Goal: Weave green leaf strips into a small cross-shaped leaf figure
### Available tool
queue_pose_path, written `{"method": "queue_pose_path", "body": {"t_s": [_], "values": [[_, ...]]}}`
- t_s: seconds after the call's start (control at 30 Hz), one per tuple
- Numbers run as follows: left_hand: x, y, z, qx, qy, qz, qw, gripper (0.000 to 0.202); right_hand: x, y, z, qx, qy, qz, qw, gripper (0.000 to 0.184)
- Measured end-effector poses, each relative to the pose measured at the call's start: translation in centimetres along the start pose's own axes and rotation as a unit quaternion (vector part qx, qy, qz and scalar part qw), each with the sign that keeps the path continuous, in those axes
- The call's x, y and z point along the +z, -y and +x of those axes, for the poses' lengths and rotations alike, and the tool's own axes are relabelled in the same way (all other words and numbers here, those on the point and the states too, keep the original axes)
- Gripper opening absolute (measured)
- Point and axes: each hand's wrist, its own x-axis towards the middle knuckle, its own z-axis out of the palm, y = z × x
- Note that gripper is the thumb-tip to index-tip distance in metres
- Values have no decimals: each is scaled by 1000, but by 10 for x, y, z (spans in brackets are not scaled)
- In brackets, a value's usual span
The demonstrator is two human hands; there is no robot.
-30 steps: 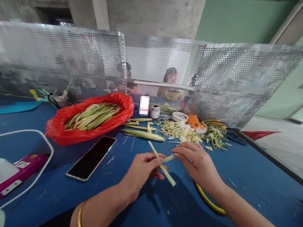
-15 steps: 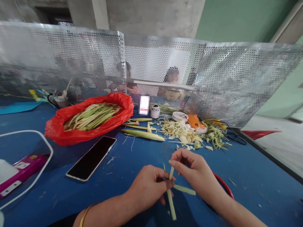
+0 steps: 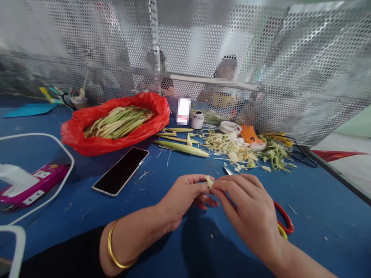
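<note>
A pale green leaf strip (image 3: 209, 182) shows as a small folded, star-like piece; much of it is hidden by my fingers. My left hand (image 3: 182, 197) pinches it between thumb and index finger, the other fingers curled loosely underneath. From the other side, my right hand (image 3: 249, 204) closes its fingertips on the piece's right edge. Beneath the right hand lie scissors with a red and yellow handle (image 3: 285, 218); their blade tip pokes out beyond the knuckles. Past the hands rests a long green husk-like stalk (image 3: 185, 149) beside thinner stalks.
A red plastic bag (image 3: 78, 143) of leaf strips stands left, with a dark-screened phone (image 3: 121, 172) before it. A purple power strip (image 3: 43, 185) and white cable lie farther left. Plant scraps (image 3: 232, 146), a tape roll (image 3: 230, 127) and a small jar (image 3: 197, 120) sit before a perforated metal screen (image 3: 197, 46).
The view has tilted downward. The long crossed strip ends no longer show; only a small folded piece is visible. My right hand has come down beside my left, and the scissors show more.
</note>
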Motion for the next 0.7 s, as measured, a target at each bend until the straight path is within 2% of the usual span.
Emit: {"method": "queue_pose_path", "body": {"t_s": [0.13,0.27,0.4,0.7], "values": [[0,-1,1,0,-15,-40,999,30,5,4,-2,-42,-4,-43,998,16],[0,-2,1,10,-9,-48,999,31,9,3,-6,-48,-12,-58,997,14],[0,-1,0,9,-33,-65,997,31,11,1,-8,-60,-15,-71,996,14],[1,0,1,9,-5,-55,998,32,7,0,-5,-34,-27,-80,996,16]]}}
